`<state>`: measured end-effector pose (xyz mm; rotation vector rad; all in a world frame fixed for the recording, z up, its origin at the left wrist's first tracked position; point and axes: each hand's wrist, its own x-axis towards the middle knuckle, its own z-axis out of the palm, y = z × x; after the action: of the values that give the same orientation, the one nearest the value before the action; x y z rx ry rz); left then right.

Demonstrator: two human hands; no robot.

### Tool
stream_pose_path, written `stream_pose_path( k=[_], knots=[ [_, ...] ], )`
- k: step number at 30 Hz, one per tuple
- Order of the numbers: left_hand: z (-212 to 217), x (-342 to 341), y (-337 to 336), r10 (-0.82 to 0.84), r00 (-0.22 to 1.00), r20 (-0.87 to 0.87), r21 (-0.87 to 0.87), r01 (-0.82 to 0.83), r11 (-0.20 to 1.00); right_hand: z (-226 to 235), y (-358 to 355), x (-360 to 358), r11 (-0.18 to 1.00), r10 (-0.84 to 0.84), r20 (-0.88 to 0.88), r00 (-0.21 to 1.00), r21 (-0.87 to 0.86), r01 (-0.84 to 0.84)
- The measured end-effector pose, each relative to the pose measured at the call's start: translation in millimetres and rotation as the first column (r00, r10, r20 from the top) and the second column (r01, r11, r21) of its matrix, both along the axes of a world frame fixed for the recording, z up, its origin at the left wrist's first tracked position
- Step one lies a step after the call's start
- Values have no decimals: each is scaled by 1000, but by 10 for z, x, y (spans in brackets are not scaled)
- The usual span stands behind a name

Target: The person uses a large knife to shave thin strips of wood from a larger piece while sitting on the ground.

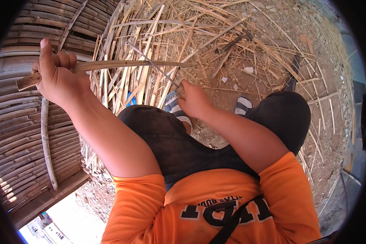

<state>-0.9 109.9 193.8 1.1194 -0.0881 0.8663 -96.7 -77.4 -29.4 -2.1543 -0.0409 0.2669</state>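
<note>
Left hand [57,75] grips a bamboo strip [122,64]; right hand [193,99] clasps a knife [152,63] against it. Shaving looks midway; many slivers [126,81] lie below.

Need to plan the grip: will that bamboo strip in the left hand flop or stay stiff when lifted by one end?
The strip probably stays fairly stiff: held by the left hand alone, it reaches out with only a slight bow. It looks thin, so likely light. Its split edges may be splintery.
</note>
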Motion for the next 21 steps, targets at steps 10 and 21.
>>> stream_pose_path(
  k=[10, 21],
  knots=[
    [-6, -46, -129, -19, 1000, 11, 52, 18, 998, 139, 51, -54, 997, -68, 103, 992, -12, 70],
    [-14, -53, -21, -294, 955, 37, 82, 291, 953, 422, -139, 192, 980, -169, 5, 986, 111, 168]
  ],
)
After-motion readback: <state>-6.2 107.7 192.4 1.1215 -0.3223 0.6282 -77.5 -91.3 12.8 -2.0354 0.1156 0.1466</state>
